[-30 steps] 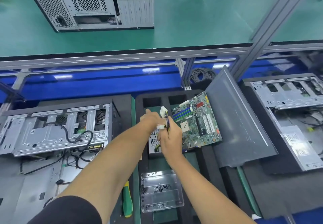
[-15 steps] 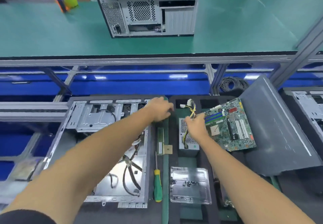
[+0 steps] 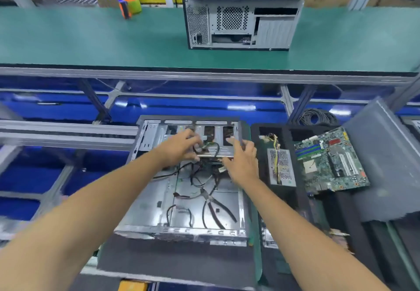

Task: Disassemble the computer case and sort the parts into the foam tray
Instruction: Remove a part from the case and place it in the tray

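An open silver computer case (image 3: 159,202) lies flat in front of me, black cables strewn across its floor. My left hand (image 3: 180,146) has its fingers curled among the cables at the drive cage near the case's far end. My right hand (image 3: 242,159) rests with straight fingers on the cage's right edge. To the right lies the black foam tray (image 3: 293,202). In it sit the power supply (image 3: 281,167) with its yellow wire bundle and the green motherboard (image 3: 329,161).
A grey side panel (image 3: 386,161) leans over the tray's right side. Another computer case (image 3: 241,18) stands on the green upper bench, with an orange and green tape roll (image 3: 129,6) to its left. Coiled black cable (image 3: 318,118) lies behind the tray.
My right hand let go of the power supply wires in the tray and moved left to the case's drive cage. My left hand moved deeper into the case. The view shifted left.
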### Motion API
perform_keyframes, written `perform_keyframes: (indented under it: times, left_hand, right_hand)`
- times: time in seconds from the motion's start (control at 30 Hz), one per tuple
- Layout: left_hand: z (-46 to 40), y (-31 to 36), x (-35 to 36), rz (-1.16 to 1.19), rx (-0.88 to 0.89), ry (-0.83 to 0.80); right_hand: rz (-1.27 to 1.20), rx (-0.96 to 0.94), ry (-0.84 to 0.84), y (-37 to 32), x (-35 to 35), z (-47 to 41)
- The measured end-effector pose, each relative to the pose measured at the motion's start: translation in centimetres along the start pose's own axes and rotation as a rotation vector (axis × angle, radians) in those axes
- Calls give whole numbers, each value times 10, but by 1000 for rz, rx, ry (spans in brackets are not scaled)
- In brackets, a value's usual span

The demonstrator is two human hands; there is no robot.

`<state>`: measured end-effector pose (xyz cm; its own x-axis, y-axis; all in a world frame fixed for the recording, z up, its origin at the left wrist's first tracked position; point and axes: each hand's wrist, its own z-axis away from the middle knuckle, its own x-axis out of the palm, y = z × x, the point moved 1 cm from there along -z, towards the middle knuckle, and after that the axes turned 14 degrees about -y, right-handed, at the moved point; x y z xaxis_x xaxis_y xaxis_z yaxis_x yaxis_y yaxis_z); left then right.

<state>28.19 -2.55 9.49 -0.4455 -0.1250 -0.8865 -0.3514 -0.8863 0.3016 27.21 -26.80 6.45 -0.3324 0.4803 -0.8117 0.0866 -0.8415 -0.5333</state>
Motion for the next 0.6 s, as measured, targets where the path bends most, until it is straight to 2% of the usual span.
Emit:
perform_keyframes:
  times: [0.07, 0.27, 0.4, 0.47, 0.6]
  left_hand:
    - [3, 3, 3, 29, -11, 35]
    - [8, 11, 5, -93, 17, 194]
    - [11, 8, 1, -115, 98, 126]
    - [15, 5, 0, -256, 168, 118]
    - [18, 6, 6, -462, 190, 103]
  right_hand:
    - [34, 30, 16, -2, 9, 7]
    - [94, 54, 85, -8, 10, 15]
    - [144, 59, 96, -10, 10, 17]
    - [148, 66, 98, -10, 11, 16]
    - [140, 74, 101, -10, 12, 13]
